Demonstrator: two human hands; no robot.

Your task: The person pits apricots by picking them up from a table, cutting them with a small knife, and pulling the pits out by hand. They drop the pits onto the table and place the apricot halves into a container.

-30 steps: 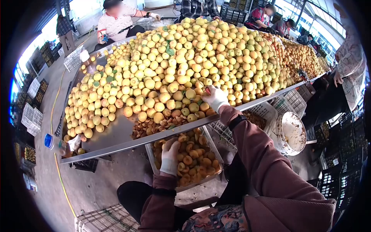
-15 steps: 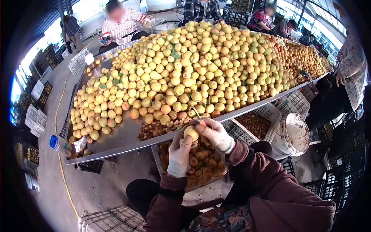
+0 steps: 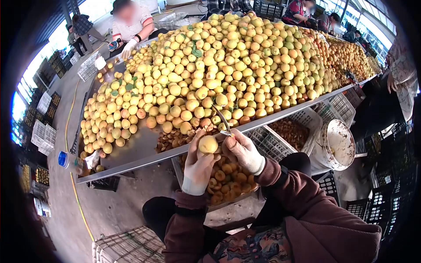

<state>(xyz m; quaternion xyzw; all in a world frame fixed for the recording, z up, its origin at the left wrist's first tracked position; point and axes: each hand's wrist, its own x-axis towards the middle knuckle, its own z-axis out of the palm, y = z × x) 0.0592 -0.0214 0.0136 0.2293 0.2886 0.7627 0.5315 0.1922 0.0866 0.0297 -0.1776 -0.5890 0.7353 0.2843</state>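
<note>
My left hand (image 3: 198, 168), in a pale glove, is closed around a yellow apricot (image 3: 208, 144). Beside it, my gloved right hand (image 3: 244, 151) grips a small knife (image 3: 223, 117) whose thin, curved blade points up and toward the pile. The blade stands apart from the fruit. Below both hands, a crate holds halved apricots (image 3: 228, 177). Whole apricots (image 3: 206, 79) are heaped on the metal table (image 3: 131, 151) in front of me, with brown cut pieces (image 3: 169, 141) near its edge.
A crate (image 3: 302, 125) of brown scraps and a stained white bucket (image 3: 335, 144) stand to the right. At left, a blue-lidded jar (image 3: 70, 162) is by the table corner. A wicker basket (image 3: 131, 245) sits low in front. Several people work around the table.
The knife has swung up, so its curved blade now shows in full. My left hand has shifted slightly left with the apricot. A person across the table has lowered a gloved hand to the fruit.
</note>
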